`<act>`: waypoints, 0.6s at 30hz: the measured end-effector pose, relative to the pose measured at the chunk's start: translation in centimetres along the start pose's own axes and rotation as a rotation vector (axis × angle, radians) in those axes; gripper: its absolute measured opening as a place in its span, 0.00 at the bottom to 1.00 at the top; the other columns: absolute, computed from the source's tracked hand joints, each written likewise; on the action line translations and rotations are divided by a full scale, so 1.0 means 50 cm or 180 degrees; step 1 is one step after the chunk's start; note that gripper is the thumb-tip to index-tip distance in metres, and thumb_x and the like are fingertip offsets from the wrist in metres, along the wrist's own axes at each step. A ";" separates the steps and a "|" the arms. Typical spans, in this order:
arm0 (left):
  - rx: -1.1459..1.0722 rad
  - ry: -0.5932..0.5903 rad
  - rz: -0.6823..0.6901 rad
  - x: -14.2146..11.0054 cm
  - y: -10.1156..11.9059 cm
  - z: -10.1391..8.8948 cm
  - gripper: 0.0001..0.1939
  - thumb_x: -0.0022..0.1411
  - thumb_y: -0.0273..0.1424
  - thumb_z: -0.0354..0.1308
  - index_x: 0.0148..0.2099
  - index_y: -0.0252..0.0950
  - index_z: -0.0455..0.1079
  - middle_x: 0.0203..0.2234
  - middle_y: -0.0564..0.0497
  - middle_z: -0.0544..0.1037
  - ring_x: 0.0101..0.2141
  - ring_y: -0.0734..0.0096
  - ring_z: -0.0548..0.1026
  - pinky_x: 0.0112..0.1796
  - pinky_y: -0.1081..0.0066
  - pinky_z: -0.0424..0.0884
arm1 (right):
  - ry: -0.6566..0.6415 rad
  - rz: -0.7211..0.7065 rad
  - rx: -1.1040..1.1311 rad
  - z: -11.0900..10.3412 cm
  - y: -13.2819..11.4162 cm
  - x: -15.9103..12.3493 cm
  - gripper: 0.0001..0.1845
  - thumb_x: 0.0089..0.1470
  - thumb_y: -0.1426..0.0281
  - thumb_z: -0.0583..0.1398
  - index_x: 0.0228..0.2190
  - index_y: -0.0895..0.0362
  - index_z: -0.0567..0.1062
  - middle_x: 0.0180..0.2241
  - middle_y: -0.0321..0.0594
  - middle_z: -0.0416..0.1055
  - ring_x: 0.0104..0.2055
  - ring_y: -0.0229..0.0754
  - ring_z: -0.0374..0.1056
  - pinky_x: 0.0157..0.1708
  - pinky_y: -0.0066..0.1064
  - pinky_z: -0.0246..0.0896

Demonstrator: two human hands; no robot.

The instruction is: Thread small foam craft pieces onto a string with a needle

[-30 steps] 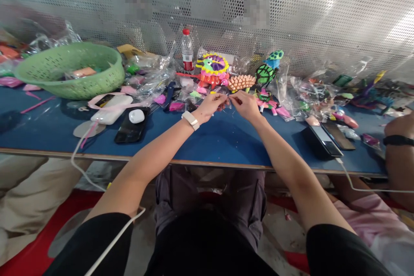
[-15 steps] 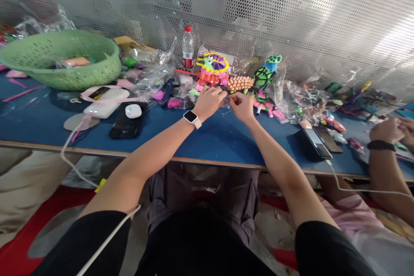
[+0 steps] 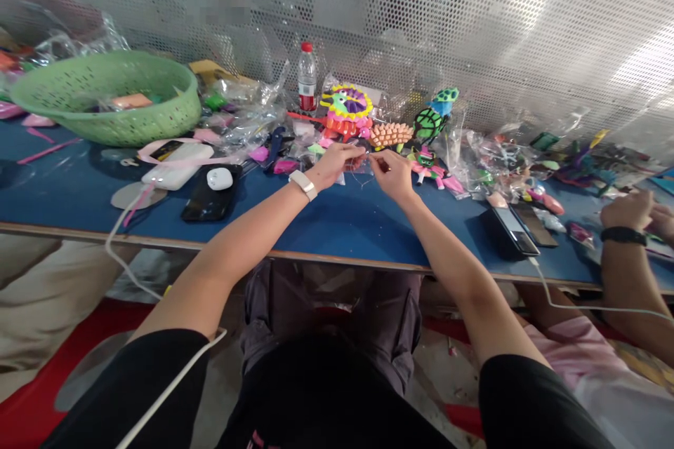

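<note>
My left hand [image 3: 335,164], wearing a watch with a pale band on its wrist, is closed in a pinch over the table. A few centimetres to its right, my right hand [image 3: 392,174] also pinches with its fingertips. A thin, light strand [image 3: 363,184], like thread or fine wire, hangs in a loose loop between the two hands. What else the fingertips hold is too small to tell. Just beyond stand colourful clay-like figures: a red and yellow one [image 3: 347,112], an orange scaly one [image 3: 390,135], a green and blue one [image 3: 432,123] and a pink and green one [image 3: 427,167].
A green basket [image 3: 105,128] stands at the left. Near it lie a white power bank [image 3: 179,167] and a black phone [image 3: 210,203] with an earbud case. A bottle [image 3: 307,77] is behind. Plastic bags, a black box [image 3: 508,233] and a co-worker's hands [image 3: 632,214] are at the right.
My left hand has turned over at the wrist, so the watch face no longer shows and its thumb side is up. The strand's loop shows more plainly. My right hand stays nearly in place.
</note>
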State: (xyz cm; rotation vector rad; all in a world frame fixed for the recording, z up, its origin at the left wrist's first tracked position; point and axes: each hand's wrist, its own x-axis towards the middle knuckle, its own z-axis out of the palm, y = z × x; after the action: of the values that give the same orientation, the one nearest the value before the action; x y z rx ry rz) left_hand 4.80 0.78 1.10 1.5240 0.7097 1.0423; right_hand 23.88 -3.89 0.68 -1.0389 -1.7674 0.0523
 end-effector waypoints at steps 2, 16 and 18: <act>0.0381 0.0377 0.0190 -0.001 0.000 -0.004 0.15 0.75 0.40 0.69 0.37 0.38 0.77 0.36 0.45 0.83 0.34 0.66 0.78 0.40 0.61 0.78 | 0.0128 0.0270 0.0076 0.008 -0.003 0.000 0.10 0.66 0.65 0.65 0.31 0.52 0.80 0.25 0.34 0.71 0.28 0.42 0.66 0.35 0.36 0.66; 0.4426 0.0332 0.1696 -0.027 0.040 0.010 0.19 0.81 0.23 0.49 0.50 0.35 0.84 0.50 0.35 0.85 0.58 0.43 0.77 0.60 0.43 0.73 | 0.0017 0.0774 0.0111 0.022 -0.015 0.006 0.11 0.61 0.69 0.65 0.26 0.54 0.76 0.20 0.30 0.66 0.25 0.37 0.58 0.34 0.33 0.60; 0.4500 0.0319 0.1654 -0.025 0.038 0.009 0.20 0.81 0.23 0.49 0.51 0.34 0.85 0.49 0.35 0.86 0.58 0.44 0.78 0.60 0.44 0.73 | -0.0038 0.0704 0.0054 0.023 -0.014 0.006 0.11 0.60 0.71 0.65 0.26 0.54 0.75 0.21 0.31 0.67 0.26 0.38 0.59 0.35 0.33 0.60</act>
State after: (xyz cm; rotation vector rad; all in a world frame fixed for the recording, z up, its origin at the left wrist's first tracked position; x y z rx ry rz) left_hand 4.45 -0.93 2.64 2.9931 1.2839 0.9857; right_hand 22.55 -3.64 0.71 -1.2200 -1.6533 0.2109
